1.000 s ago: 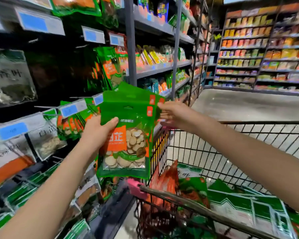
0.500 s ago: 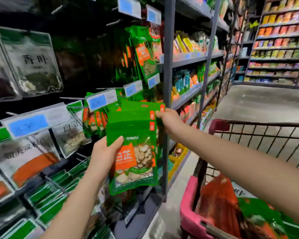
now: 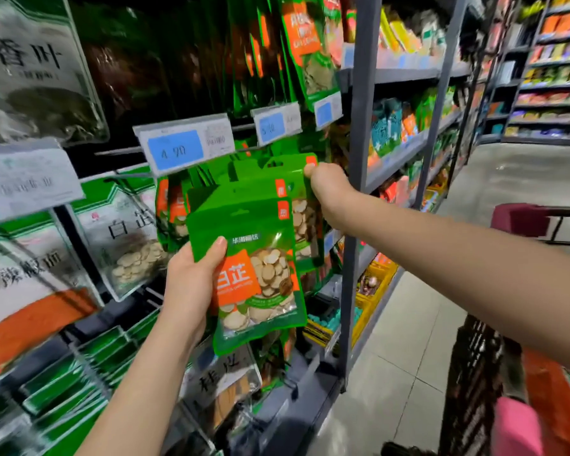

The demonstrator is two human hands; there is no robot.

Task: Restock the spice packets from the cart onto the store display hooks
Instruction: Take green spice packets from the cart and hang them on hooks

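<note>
1. Head view: the left hand (image 3: 191,287) grips the front packet (image 3: 260,274) by its left edge, with the thumb laid across the green front and the fingers hidden behind.
2. This front packet is green with an orange label and a clear window showing pale round slices. It is held upright before the display, below the price tag (image 3: 183,148).
3. The right hand (image 3: 326,192) pinches the upper right corner of the rear packet (image 3: 277,174), with fingers curled round the edge.
4. That rear packet stands higher than the front one and partly behind it. Its hang hole is near the lower edge of the price tag, and whether it is on the hook (image 3: 116,152) cannot be told.
5. More green packets (image 3: 171,205) hang just left of the held ones, under the same tag.
6. Clear bags (image 3: 129,245) of the same pale slices hang further left.
7. A grey post (image 3: 359,159) stands just right of the right hand, with stocked shelves behind it.
8. At the right edge is the cart (image 3: 474,373), of black wire with a pink corner, and orange packs (image 3: 553,390) lie inside it.
9. Both forearms are bare, and the right one reaches across above the tiled floor (image 3: 408,324).
</note>
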